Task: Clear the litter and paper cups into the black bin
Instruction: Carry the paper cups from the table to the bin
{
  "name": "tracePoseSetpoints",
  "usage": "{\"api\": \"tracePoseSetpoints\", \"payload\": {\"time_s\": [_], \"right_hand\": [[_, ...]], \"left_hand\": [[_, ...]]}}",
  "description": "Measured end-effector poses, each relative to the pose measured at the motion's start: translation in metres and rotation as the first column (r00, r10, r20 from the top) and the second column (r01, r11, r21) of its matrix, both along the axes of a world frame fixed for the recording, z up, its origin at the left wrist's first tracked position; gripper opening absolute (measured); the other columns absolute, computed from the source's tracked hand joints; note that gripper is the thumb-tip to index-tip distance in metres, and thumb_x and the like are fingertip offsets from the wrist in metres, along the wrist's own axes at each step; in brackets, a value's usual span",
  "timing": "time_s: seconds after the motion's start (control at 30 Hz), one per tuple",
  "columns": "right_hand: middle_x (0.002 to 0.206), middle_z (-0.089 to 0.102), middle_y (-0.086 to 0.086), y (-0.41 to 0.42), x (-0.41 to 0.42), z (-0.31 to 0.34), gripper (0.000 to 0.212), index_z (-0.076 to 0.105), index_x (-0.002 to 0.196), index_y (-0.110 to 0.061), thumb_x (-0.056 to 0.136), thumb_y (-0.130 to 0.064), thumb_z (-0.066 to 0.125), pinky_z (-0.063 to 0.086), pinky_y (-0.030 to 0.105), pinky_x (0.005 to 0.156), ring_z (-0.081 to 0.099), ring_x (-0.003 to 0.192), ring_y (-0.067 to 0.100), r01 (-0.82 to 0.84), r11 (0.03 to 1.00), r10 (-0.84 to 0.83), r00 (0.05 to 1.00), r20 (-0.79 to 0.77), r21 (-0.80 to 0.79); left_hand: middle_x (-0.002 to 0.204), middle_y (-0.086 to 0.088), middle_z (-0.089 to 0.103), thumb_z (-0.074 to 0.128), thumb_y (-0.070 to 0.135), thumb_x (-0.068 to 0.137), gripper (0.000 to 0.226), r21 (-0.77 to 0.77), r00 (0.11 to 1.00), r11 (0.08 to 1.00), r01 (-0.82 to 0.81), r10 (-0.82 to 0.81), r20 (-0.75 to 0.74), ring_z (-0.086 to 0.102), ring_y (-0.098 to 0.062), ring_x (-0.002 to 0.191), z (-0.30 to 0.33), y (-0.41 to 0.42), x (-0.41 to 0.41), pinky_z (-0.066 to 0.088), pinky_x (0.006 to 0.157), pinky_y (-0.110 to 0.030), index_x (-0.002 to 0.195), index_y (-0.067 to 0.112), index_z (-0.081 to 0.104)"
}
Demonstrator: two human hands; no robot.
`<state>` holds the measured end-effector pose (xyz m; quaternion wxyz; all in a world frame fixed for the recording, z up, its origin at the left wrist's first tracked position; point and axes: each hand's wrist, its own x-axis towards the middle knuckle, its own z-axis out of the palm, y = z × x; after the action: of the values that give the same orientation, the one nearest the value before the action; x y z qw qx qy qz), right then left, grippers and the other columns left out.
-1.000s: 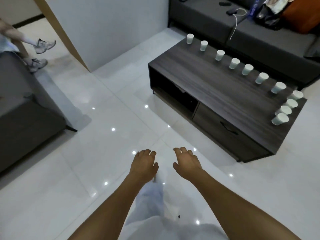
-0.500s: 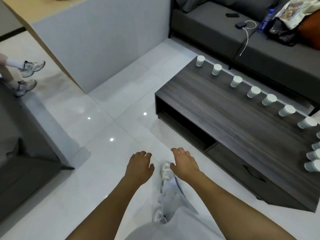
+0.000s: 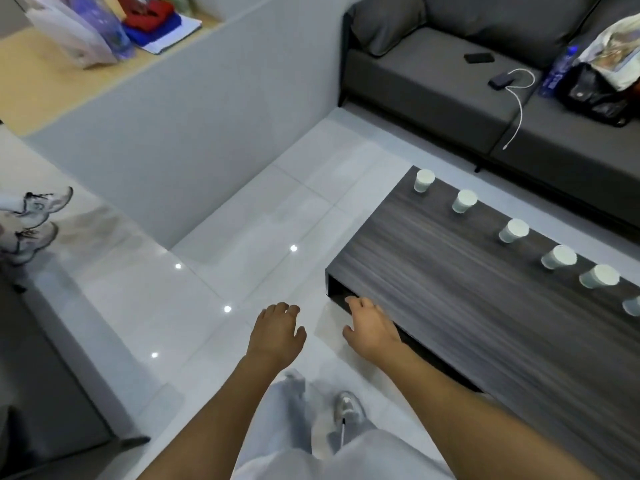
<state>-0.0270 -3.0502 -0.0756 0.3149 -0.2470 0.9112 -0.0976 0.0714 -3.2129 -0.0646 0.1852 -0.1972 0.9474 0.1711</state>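
Several white paper cups stand upside down in a row along the far edge of a dark wooden coffee table (image 3: 450, 306); the nearest-left cup (image 3: 424, 180) is at the table's far corner, another cup (image 3: 513, 230) further along. My left hand (image 3: 277, 332) hovers over the white floor, fingers loosely curled, holding nothing. My right hand (image 3: 372, 329) hangs just in front of the table's near left corner, relaxed and empty. No black bin is in view.
A grey sofa (image 3: 450, 84) behind the table carries a phone, a cable, a blue bottle and bags. A grey partition wall (image 3: 180, 133) stands left of the table. Another person's sneakers (image 3: 38, 209) are at the far left. A dark seat (image 3: 45, 393) fills the lower left.
I have stepped forward and the view has tilted up: the table has slid right and nearer, and my right hand now reaches its near corner. Both hands stay empty.
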Motion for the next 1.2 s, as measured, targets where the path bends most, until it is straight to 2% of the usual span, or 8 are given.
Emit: {"api": "tracePoseSetpoints", "payload": {"time_s": [0.2, 0.33, 0.5, 0.63, 0.77, 0.97, 1.2], "right_hand": [[0.138, 0.042, 0.011, -0.095, -0.078, -0.011, 0.051, 0.034, 0.141, -0.014, 0.093, -0.024, 0.049, 0.042, 0.038, 0.098, 0.043, 0.122, 0.03, 0.156, 0.988, -0.155, 0.987, 0.048, -0.019], [0.142, 0.038, 0.011, -0.154, -0.122, -0.013, 0.057, 0.031, 0.145, -0.015, 0.092, -0.024, 0.051, 0.041, 0.04, 0.102, 0.041, 0.126, 0.031, 0.339, 0.939, -0.334, 0.939, 0.082, -0.062], [0.144, 0.036, 0.011, -0.195, -0.162, -0.011, 0.06, 0.028, 0.147, -0.016, 0.093, -0.025, 0.052, 0.042, 0.04, 0.102, 0.043, 0.125, 0.031, 0.474, 0.879, -0.467, 0.877, 0.115, -0.048], [0.148, 0.033, 0.009, -0.205, -0.203, -0.013, 0.065, 0.022, 0.151, -0.018, 0.093, -0.025, 0.051, 0.039, 0.037, 0.104, 0.039, 0.131, 0.029, 0.579, 0.815, -0.572, 0.809, 0.135, -0.017], [0.145, 0.035, 0.01, -0.202, -0.261, -0.02, 0.059, 0.028, 0.147, -0.02, 0.093, -0.022, 0.052, 0.038, 0.037, 0.102, 0.039, 0.13, 0.031, 0.662, 0.75, -0.654, 0.743, 0.14, -0.01], [0.139, 0.04, 0.012, -0.188, -0.373, -0.027, 0.054, 0.033, 0.142, -0.014, 0.093, -0.023, 0.052, 0.042, 0.039, 0.098, 0.044, 0.123, 0.033, 0.762, 0.648, -0.751, 0.642, 0.152, -0.016], [0.143, 0.035, 0.015, -0.152, -0.459, -0.022, 0.057, 0.028, 0.145, -0.011, 0.094, -0.022, 0.05, 0.039, 0.04, 0.102, 0.041, 0.126, 0.032, 0.863, 0.505, -0.85, 0.5, 0.168, -0.016]], "left_hand": [[0.133, -0.003, 0.05, 0.044, 0.033, 0.095, 0.046, -0.009, 0.994, 0.995, 0.104, -0.104, 0.021, 0.045, -0.021, 0.122, -0.007, -0.105, -0.089, 0.032, 0.105, -0.028, 0.138, 0.016, 0.043], [0.134, -0.004, 0.049, 0.045, 0.032, 0.095, 0.047, -0.029, 0.975, 0.974, 0.224, -0.224, 0.015, 0.044, -0.022, 0.123, -0.006, -0.178, -0.151, 0.031, 0.107, -0.029, 0.139, 0.015, 0.042], [0.135, -0.004, 0.049, 0.045, 0.033, 0.096, 0.047, -0.034, 0.936, 0.935, 0.353, -0.353, 0.02, 0.044, -0.021, 0.124, 0.001, -0.233, -0.226, 0.03, 0.107, -0.028, 0.139, 0.015, 0.042], [0.136, -0.004, 0.048, 0.044, 0.032, 0.096, 0.047, -0.007, 0.881, 0.881, 0.472, -0.472, 0.034, 0.042, -0.021, 0.126, 0.0, -0.242, -0.292, 0.029, 0.109, -0.029, 0.139, 0.015, 0.041], [0.136, -0.004, 0.049, 0.044, 0.032, 0.096, 0.046, -0.013, 0.826, 0.826, 0.563, -0.563, 0.008, 0.043, -0.021, 0.126, -0.006, -0.237, -0.371, 0.03, 0.108, -0.029, 0.139, 0.015, 0.042], [0.139, -0.005, 0.047, 0.044, 0.03, 0.096, 0.046, -0.01, 0.749, 0.749, 0.663, -0.662, 0.034, 0.039, -0.022, 0.129, -0.011, -0.22, -0.505, 0.028, 0.109, -0.029, 0.139, 0.014, 0.041], [0.138, -0.006, 0.047, 0.044, 0.03, 0.096, 0.047, 0.021, 0.612, 0.615, 0.789, -0.788, 0.068, 0.04, -0.023, 0.128, -0.011, -0.177, -0.63, 0.029, 0.109, -0.03, 0.14, 0.014, 0.042]]}}
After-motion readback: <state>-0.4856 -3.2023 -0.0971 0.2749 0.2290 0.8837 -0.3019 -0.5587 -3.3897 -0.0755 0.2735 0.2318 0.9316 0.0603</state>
